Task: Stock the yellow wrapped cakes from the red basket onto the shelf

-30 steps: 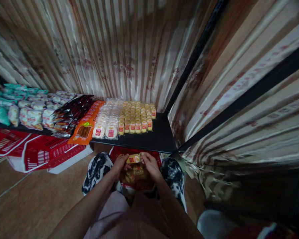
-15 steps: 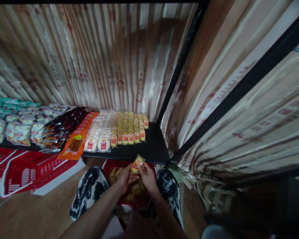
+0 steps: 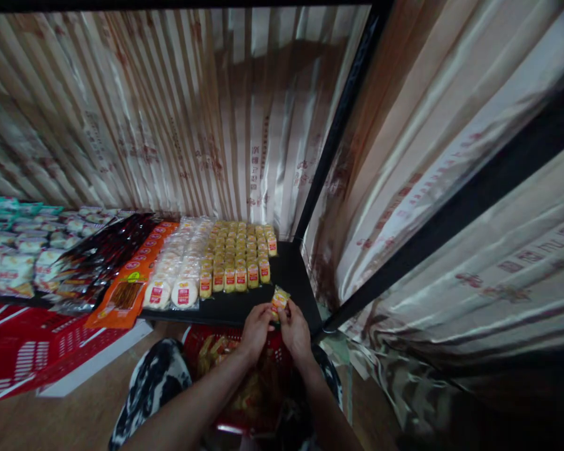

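Observation:
A small yellow wrapped snack cake (image 3: pixel 279 299) with a red and white label is pinched between my two hands, above the front edge of the black shelf (image 3: pixel 289 275). My left hand (image 3: pixel 257 329) grips its left side with closed fingers. On its right side, the fingers of my right hand (image 3: pixel 294 326) are closed too. Behind and to the left stand rows of the same yellow packets (image 3: pixel 235 263) on the shelf. Below my hands, between the knees, is a red basket (image 3: pixel 284 354) with more yellow wrapped packets (image 3: pixel 249 394), partly hidden by my forearms.
Left along the shelf lie white round packets (image 3: pixel 185 293), an orange snack bag (image 3: pixel 125 300), dark packets (image 3: pixel 98 257) and white bags (image 3: pixel 9 269). A red crate (image 3: pixel 32 347) sits on the floor at left. Black posts (image 3: pixel 343 125) and pleated curtains (image 3: pixel 169 125) enclose the shelf.
Both hands have moved forward and slightly right with the snack cake, from over the basket to the shelf's front edge. The camera view has shifted a little.

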Available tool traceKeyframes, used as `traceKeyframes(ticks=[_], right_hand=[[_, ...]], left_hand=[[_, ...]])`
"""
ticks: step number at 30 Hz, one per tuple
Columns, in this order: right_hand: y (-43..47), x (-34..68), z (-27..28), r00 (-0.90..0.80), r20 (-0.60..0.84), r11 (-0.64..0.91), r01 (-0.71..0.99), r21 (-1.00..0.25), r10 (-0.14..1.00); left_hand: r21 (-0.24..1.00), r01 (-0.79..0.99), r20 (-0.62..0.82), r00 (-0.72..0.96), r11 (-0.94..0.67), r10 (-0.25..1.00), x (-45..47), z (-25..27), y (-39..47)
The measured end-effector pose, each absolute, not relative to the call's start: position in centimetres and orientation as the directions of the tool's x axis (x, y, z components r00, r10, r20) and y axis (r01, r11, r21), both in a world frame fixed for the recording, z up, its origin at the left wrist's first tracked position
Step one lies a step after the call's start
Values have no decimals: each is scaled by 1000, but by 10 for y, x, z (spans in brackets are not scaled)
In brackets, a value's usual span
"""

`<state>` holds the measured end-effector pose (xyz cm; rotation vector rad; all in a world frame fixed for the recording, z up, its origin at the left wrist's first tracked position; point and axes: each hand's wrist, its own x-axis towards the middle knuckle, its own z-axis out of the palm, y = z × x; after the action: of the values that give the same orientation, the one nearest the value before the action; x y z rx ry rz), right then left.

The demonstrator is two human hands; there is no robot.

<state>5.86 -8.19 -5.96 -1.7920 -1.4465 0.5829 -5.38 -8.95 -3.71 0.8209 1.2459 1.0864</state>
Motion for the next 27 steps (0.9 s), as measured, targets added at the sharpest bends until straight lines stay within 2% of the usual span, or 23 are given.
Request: traceKeyframes(ticks=[3,10,13,21,27], right_hand=[[-68,66,-67,297,86,-119,608,-785,951],[-25,80,-69,387,134,-150,621,-769,912],[-3,83,-67,400,131,-138,575,-806,907],[50,87,-63,370,142,-65,494,-867,918],[78,85,-70,323,151,-27,486,-874,934]], left_hand=[[928,-187,-326,14,322,945,-39,-42,-78],[977,-118,-180,-30,176,983,-10,-51,-50],[982,-141,-132,-11,129,991,2,-53,-34],[959,-227,-172,14,171,985,19,-49,9],[964,-197,-173,45,179,984,24,-54,33]])
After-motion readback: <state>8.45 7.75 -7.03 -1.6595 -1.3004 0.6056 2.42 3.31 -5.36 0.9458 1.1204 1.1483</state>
